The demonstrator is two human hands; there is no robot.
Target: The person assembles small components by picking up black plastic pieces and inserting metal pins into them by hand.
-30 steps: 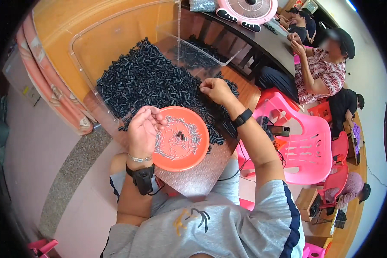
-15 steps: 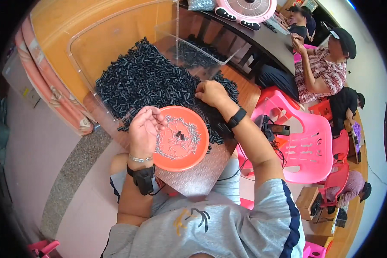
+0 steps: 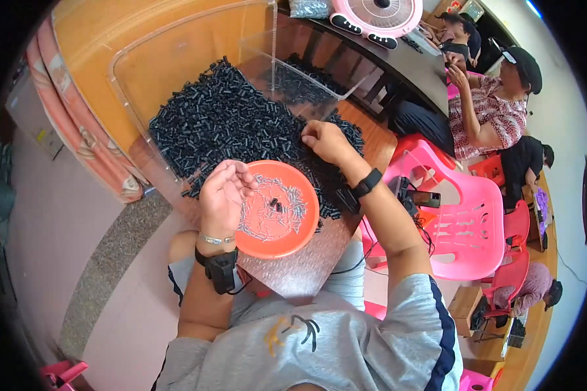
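My left hand [image 3: 220, 201] hovers over the left rim of an orange plastic bowl [image 3: 265, 250], palm turned up and fingers curled in. What those fingers hold, if anything, I cannot make out. Thin silvery metal pins [image 3: 293, 199] lie scattered in the bowl, with a few small black pieces [image 3: 276, 206] among them. Behind the bowl rises a big heap of short black cylindrical parts [image 3: 222, 117]. At the heap's right side is my right hand [image 3: 329, 141], thumb and fingers drawn together against the parts; anything between the fingertips is too small to tell.
Clear plastic bin walls [image 3: 116, 81] stand around the heap on the wooden table [image 3: 293, 274]. A pink chair [image 3: 469, 225] with a phone [image 3: 426, 199] and cables is at my right. Beyond it, a person in a patterned shirt [image 3: 486, 107] sits near a pink fan [image 3: 379, 16].
The whole picture has shifted slightly to the right. Both hands keep nearly the same places, the left over the bowl and the right at the heap.
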